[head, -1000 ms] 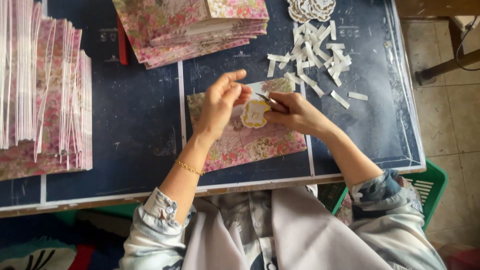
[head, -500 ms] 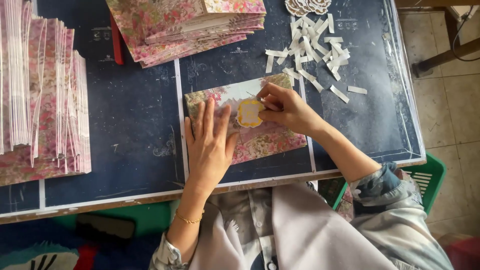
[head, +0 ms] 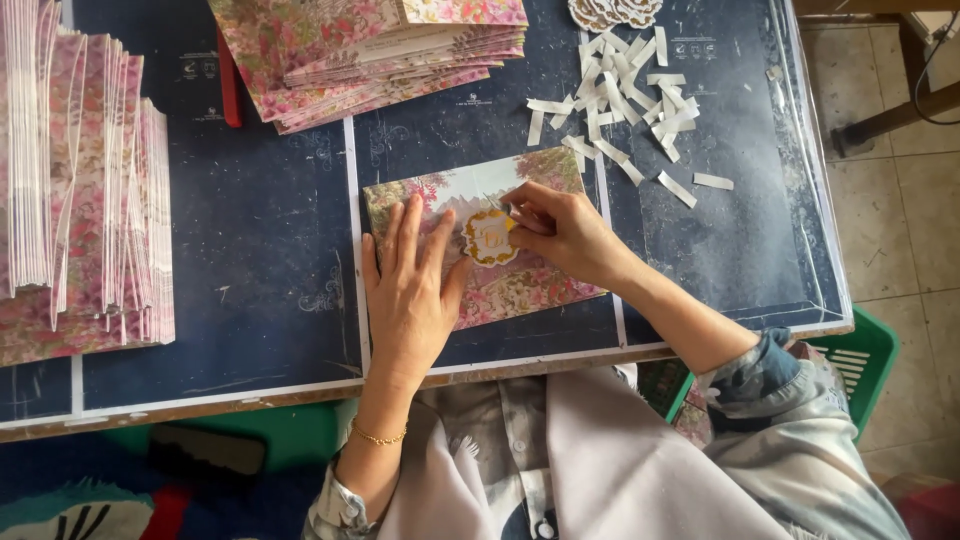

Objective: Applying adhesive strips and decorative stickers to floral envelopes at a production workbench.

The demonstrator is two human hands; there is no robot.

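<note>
The floral card (head: 520, 285) lies flat on the dark desk (head: 250, 250), just below the scattered white paper strips (head: 625, 110). The left hand (head: 410, 290) presses it open-palmed, grasping nothing. The right hand (head: 560, 232) pinches the gold round sticker (head: 488, 238) at the card's middle. To do it well, she should hold the card firm and press the sticker from centre outward.

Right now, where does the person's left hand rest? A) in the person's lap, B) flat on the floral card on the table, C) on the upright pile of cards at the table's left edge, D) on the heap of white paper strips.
B: the left hand lies palm down with spread fingers on the floral card, while the right hand presses the round gold sticker.
</note>
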